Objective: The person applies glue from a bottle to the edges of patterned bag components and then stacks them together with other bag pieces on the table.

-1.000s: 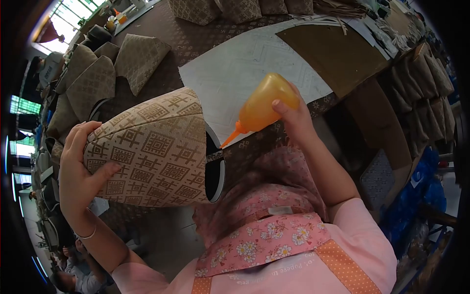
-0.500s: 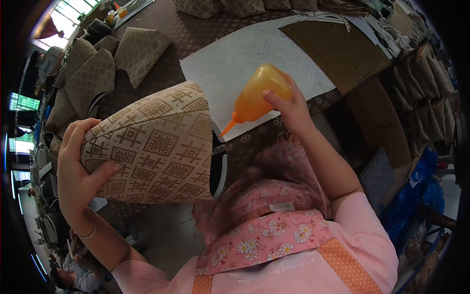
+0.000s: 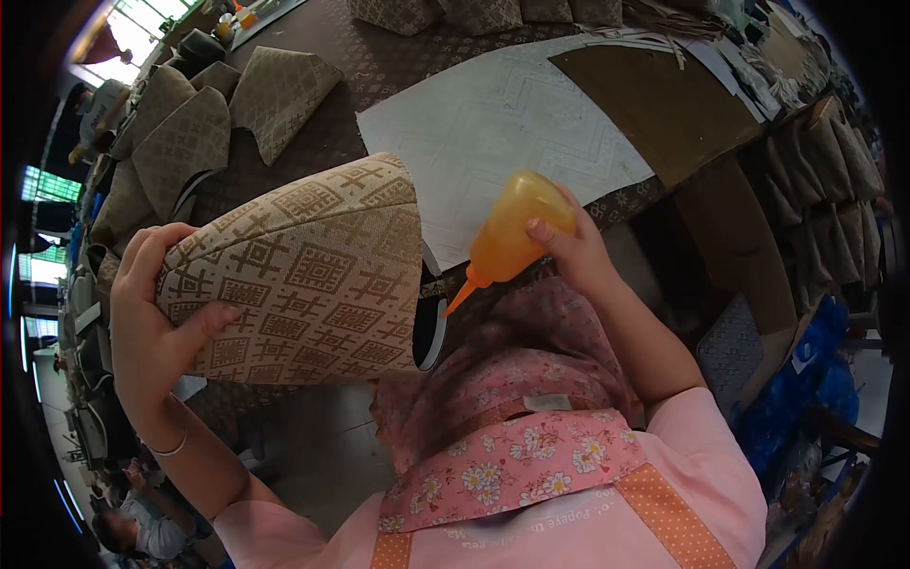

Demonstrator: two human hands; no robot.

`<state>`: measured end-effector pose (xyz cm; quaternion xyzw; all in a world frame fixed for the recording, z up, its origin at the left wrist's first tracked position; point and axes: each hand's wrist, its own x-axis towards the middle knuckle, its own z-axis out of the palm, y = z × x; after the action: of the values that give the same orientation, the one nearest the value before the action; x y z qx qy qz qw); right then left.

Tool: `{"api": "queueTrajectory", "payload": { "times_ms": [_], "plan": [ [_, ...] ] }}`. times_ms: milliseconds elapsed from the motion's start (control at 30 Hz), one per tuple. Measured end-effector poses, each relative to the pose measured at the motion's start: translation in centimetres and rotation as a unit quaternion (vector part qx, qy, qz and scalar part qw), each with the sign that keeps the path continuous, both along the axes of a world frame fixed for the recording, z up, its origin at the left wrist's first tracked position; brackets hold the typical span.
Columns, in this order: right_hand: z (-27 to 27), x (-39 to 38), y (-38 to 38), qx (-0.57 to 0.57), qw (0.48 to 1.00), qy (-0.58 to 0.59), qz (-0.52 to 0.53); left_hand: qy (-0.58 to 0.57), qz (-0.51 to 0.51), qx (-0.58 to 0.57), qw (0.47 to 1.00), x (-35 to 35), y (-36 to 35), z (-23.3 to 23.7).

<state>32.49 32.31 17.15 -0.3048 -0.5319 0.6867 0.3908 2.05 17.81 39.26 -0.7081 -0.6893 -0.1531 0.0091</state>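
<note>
A person's left hand (image 3: 152,322) grips the closed end of a beige woven cone-shaped fabric shell (image 3: 303,275), raised above the brown worktable (image 3: 379,57); the right hand (image 3: 578,251) is clamped round a translucent orange plastic squeeze bottle (image 3: 512,232). In the last second the bottle has dropped beside the shell's open end to its lower white-edged rim (image 3: 434,332), nozzle apparently touching there

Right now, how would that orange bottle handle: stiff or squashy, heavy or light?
Probably squashy: the orange bottle looks like translucent plastic. Likely light: the right hand alone holds it tilted. Its rounded body might roll if laid down.
</note>
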Motion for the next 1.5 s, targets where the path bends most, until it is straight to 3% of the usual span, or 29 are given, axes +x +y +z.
{"api": "queueTrajectory", "payload": {
  "times_ms": [100,200,267,367,433,500,600,800,1033,1133,1200,1333,1400,1500],
  "plan": [
    [-1.2,0.5,-1.4,-0.060,0.997,0.041,-0.011,-0.007,0.066,-0.014,0.998,-0.7,-0.7,0.4],
    [-1.1,1.2,-2.0,-0.137,0.981,0.135,-0.033,0.052,0.066,0.073,0.994,-0.1,-2.5,0.0],
    [-1.2,1.7,-1.7,-0.136,0.973,0.176,-0.065,0.031,-0.004,0.220,0.975,0.9,-3.7,-1.4],
    [-1.5,2.5,-0.9,-0.112,0.961,0.220,-0.124,0.102,0.031,0.268,0.958,0.6,-5.2,-7.0],
    [-1.8,3.1,-0.3,-0.092,0.959,0.222,-0.152,0.025,0.049,0.231,0.971,1.6,-5.2,-11.7],
    [-2.5,3.6,-0.2,-0.060,0.959,0.199,-0.191,0.019,0.077,0.159,0.984,3.0,-5.5,-15.3],
    [-3.2,4.3,-0.1,-0.009,0.963,0.154,-0.221,0.038,0.106,0.144,0.983,3.1,-6.8,-20.5],
    [-2.7,3.7,1.1,0.142,0.939,0.063,-0.305,0.020,0.115,0.162,0.980,3.5,-6.6,-20.6],
    [-4.5,4.4,3.2,0.188,0.936,-0.008,-0.298,0.023,0.118,0.162,0.979,3.4,-6.6,-20.8],
    [-4.1,3.9,3.3,0.138,0.940,-0.034,-0.310,0.026,0.117,0.160,0.980,3.4,-6.6,-21.0],
    [-3.1,3.0,3.1,0.015,0.954,0.054,-0.295,0.022,0.118,0.161,0.980,3.4,-6.6,-20.9],
    [-3.9,2.6,3.6,-0.040,0.961,0.086,-0.261,0.026,0.122,0.159,0.979,3.2,-6.8,-21.2],
    [-4.4,2.8,3.8,-0.067,0.974,0.026,-0.213,0.027,0.121,0.166,0.978,3.3,-6.6,-21.1],
    [-3.4,1.9,3.3,-0.096,0.979,0.046,-0.171,0.026,0.112,0.168,0.979,3.2,-6.7,-21.1]
  ]
}}
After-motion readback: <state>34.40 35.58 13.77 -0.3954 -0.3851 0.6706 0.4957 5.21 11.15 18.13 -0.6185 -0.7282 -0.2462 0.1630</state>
